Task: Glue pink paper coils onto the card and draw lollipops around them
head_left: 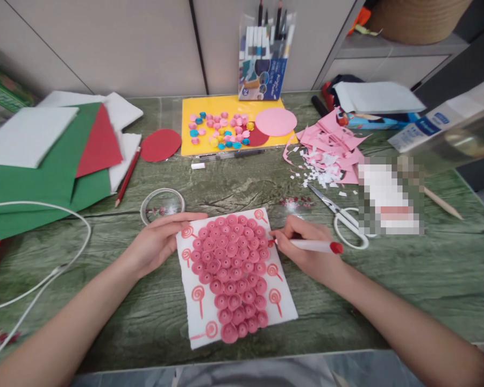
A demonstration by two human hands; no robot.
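Observation:
A square white board (pixel 205 333) lies slightly turned on the table, covered down its middle with rows of rolled pink paper flowers (pixel 232 250). Red spiral lollipop shapes (pixel 198 294) are drawn along both sides of it. My left hand (pixel 155 242) holds the board at its upper left corner, one finger stretched along the top edge. In my right hand (pixel 306 244) is a white marker (pixel 312 245) with a red end, pinched near its tip. That tip is at the board's right edge, by a small red mark partly hidden by my fingers.
Tape roll (pixel 162 206), scissors (pixel 342 215) and pink paper scraps (pixel 334 140) lie beyond the board. Further back are small coloured paper pieces on a yellow sheet (pixel 189 115) and a marker pack (pixel 263 75). Green sheets (pixel 32 183) and a white cable (pixel 89 231) are left.

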